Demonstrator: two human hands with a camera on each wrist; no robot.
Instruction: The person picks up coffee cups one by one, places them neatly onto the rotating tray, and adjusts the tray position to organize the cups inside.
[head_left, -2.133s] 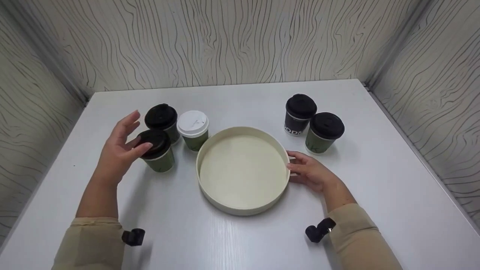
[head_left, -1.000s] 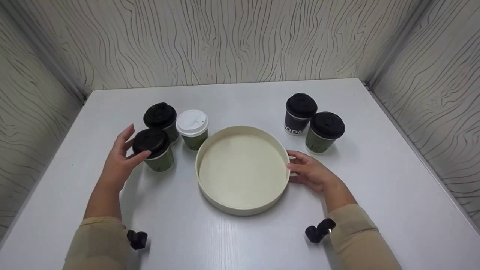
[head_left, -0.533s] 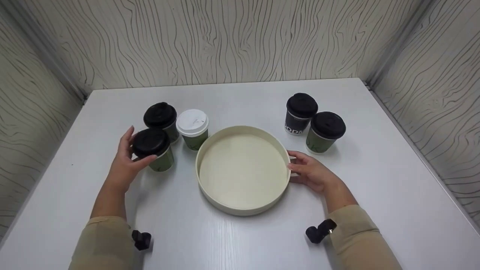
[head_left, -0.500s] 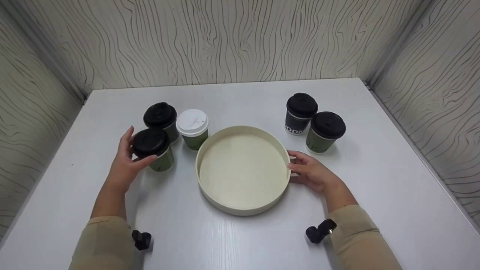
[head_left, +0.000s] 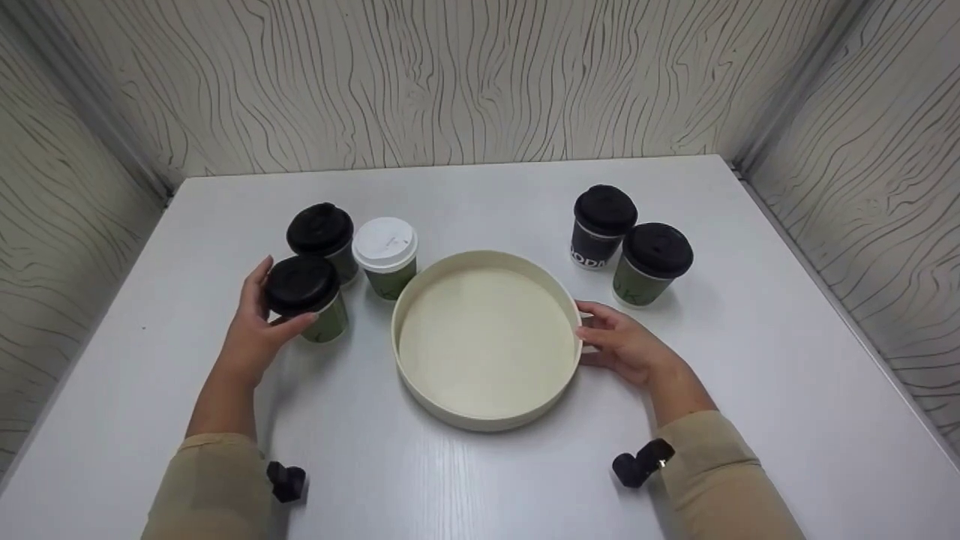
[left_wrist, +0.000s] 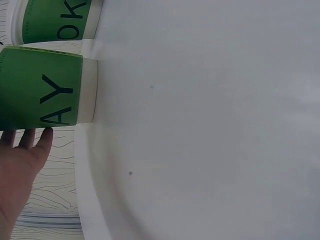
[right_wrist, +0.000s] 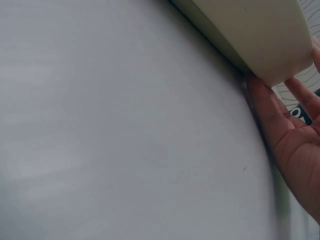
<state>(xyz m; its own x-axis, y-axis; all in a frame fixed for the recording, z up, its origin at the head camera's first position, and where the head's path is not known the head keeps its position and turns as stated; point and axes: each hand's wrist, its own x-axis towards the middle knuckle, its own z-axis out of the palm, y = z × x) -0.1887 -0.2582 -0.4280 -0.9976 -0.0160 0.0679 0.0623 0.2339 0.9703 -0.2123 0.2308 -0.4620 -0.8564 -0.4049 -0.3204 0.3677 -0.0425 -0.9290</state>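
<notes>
My left hand (head_left: 253, 334) is around the near green paper coffee cup (head_left: 328, 322) with a black lid, thumb in front and fingers at its far left side. In the left wrist view, fingertips meet the side of this cup (left_wrist: 45, 90), lettered "AY". The cup stands upright on the table. My right hand (head_left: 622, 346) holds the right edge of a round cream tray (head_left: 431, 409), thumb at the rim and fingers along the outer wall. Fingers (right_wrist: 270, 107) reach the tray's lower edge (right_wrist: 260, 40) in the right wrist view.
Behind the left cup stand a black-lidded cup (head_left: 321, 231) and a white-lidded green cup (head_left: 386, 247). At the back right are a dark cup (head_left: 596, 244) and a green cup (head_left: 641, 285), both black-lidded. Wood-patterned panels (head_left: 480, 82) enclose the white table (head_left: 465, 495).
My left hand has come down from above the near cup's lid and closed in around its side, the thumb moving to the front. The right hand and tray stay put.
</notes>
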